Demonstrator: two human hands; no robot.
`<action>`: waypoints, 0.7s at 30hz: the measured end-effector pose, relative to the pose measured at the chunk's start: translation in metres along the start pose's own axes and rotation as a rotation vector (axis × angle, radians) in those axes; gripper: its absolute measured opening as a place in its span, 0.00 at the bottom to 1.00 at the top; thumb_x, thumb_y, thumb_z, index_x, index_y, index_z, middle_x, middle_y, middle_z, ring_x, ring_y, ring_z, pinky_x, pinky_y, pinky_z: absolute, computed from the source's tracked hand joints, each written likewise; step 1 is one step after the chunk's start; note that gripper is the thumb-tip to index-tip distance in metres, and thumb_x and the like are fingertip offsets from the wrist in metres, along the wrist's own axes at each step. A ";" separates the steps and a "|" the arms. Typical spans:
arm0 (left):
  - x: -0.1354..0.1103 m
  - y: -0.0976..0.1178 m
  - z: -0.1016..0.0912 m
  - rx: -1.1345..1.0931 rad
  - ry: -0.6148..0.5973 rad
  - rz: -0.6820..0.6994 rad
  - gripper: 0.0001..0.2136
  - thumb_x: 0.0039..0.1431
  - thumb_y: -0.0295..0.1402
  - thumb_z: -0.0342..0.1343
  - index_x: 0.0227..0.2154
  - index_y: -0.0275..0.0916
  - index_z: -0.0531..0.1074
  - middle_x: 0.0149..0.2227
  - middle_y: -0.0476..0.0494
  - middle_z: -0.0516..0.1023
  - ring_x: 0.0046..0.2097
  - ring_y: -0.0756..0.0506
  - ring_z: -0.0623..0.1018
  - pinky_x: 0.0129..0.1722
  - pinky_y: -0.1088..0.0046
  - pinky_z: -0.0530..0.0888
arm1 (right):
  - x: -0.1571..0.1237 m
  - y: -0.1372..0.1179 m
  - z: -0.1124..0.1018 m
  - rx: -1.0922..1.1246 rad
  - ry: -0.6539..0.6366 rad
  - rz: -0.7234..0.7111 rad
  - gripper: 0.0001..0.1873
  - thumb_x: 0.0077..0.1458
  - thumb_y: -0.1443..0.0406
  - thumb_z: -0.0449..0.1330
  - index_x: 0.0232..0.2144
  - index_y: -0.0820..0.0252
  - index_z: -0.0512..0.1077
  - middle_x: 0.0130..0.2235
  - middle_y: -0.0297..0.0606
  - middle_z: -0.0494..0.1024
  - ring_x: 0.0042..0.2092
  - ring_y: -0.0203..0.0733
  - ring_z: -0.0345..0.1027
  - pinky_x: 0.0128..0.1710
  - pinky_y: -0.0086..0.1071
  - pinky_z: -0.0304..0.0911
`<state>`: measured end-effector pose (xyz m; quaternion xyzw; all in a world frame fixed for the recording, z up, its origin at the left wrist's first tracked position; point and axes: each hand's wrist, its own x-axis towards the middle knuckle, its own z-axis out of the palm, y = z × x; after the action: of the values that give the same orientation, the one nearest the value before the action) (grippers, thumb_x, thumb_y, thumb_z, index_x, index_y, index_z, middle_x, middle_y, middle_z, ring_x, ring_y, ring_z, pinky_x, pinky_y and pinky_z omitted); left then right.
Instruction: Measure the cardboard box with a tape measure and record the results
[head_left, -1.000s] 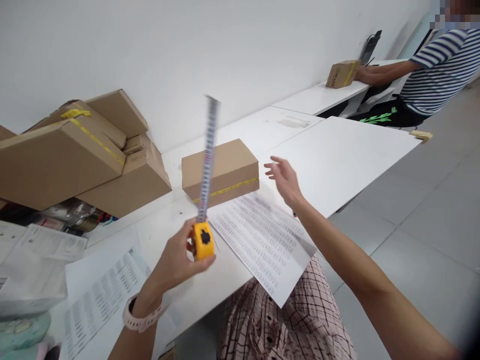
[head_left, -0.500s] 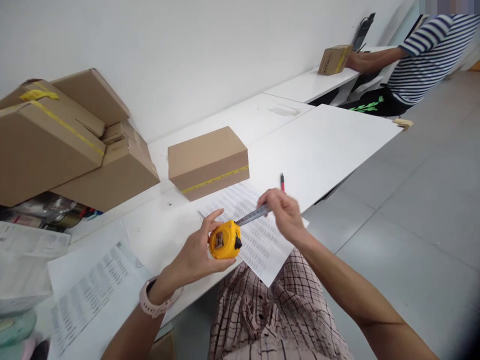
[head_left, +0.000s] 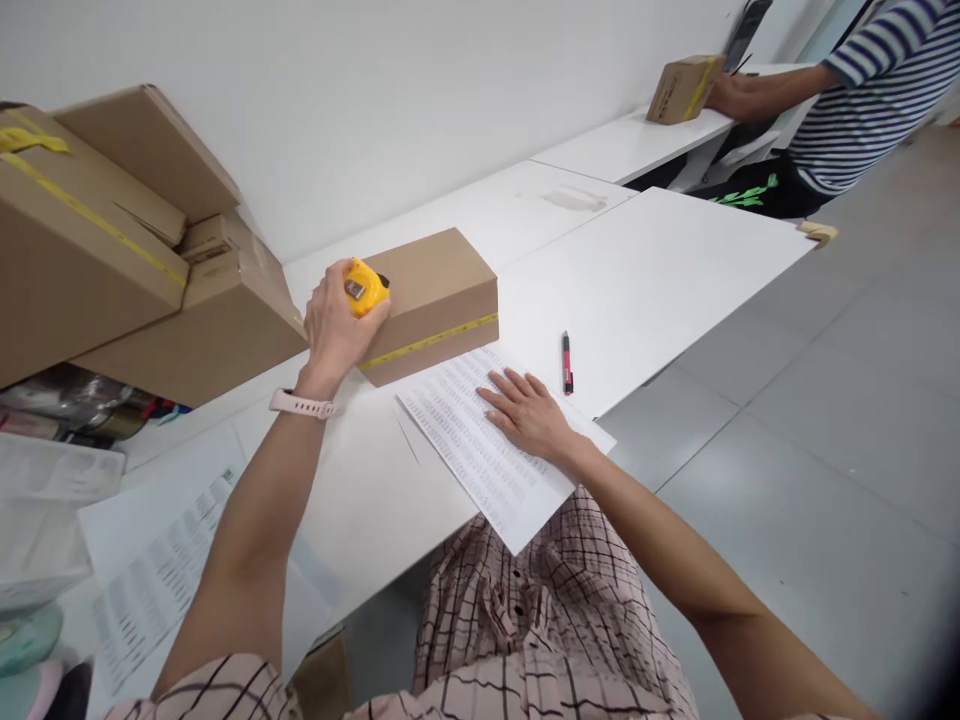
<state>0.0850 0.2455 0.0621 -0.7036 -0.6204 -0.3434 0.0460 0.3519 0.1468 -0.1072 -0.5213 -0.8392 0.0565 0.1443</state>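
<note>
Two bare hands share the work in the head view. The left hand [head_left: 334, 325], a pale pink watch [head_left: 301, 404] on its wrist, is curled around a small round yellow tape measure [head_left: 364, 287]. Its fingers wrap over the case and pinch it against the upper left corner of a closed brown cardboard box [head_left: 442, 290] banded with yellow tape. Pressed there, the case seems braced by the box's edge rather than carried free. No blade shows drawn out.

The box stands near the middle of the white table [head_left: 660, 270], toward its far edge by the wall. The right hand [head_left: 529, 412] lies flat, fingers spread and holding nothing, on a white printed sheet of paper [head_left: 465, 440]. The sheet's near corner overhangs the table's near edge, and the palm's weight likely keeps it from slipping. A red pen [head_left: 567, 362] lies just beside that sheet, toward the right edge. Larger stacked cardboard boxes [head_left: 112, 260] lean at the left end. Beyond the far right corner, at another desk, a co-worker in a striped shirt [head_left: 862, 100] has a hand on a small cardboard box [head_left: 684, 88].
</note>
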 end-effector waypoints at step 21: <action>0.039 -0.046 0.031 -0.366 0.032 -0.089 0.35 0.57 0.46 0.65 0.63 0.43 0.60 0.67 0.43 0.61 0.70 0.38 0.59 0.69 0.55 0.55 | 0.037 -0.031 0.012 -0.025 0.083 0.286 0.30 0.70 0.54 0.40 0.69 0.55 0.58 0.73 0.44 0.55 0.73 0.60 0.46 0.68 0.62 0.43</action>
<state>0.0567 0.3037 0.0428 -0.6666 -0.5773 -0.4634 -0.0878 0.3065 0.1664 -0.1039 -0.6390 -0.7504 0.0444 0.1630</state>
